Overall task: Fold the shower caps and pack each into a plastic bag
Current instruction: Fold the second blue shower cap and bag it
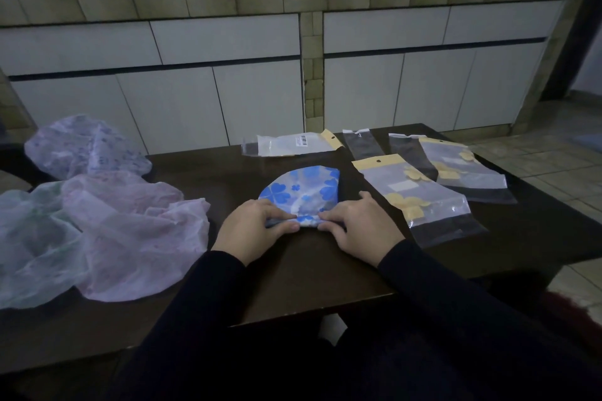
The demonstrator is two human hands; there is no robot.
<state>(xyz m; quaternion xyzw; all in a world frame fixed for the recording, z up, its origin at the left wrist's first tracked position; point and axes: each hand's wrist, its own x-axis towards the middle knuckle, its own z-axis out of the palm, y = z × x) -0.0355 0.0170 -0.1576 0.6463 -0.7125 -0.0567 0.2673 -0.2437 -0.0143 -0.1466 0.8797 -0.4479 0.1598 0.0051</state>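
A blue-flowered shower cap [301, 192] lies on the dark tabletop [293, 270] right in front of the person, folded into a fan shape with its rounded edge pointing away and its gathered near edge bunched between the two hands. The left hand [257, 229] pinches that near edge from the left, fingers and thumb curled onto the plastic, and the right hand [360, 225] does the same from the right, so each grip is closed on the cap. Just to the right lie two packed bags [420, 202] with yellow-patterned contents and yellow header cards, one nearer and one farther [462, 168]. Beyond the cap rest a packed bag with a barcode label [293, 144] and two empty clear bags [361, 143], side by side. To the left, well apart from the hands, sits a loose heap of unfolded caps: a pink one [136, 234], a green one [32, 247] and a pale bluish one [84, 148]. White cabinet doors [228, 75] stand behind the tabletop.
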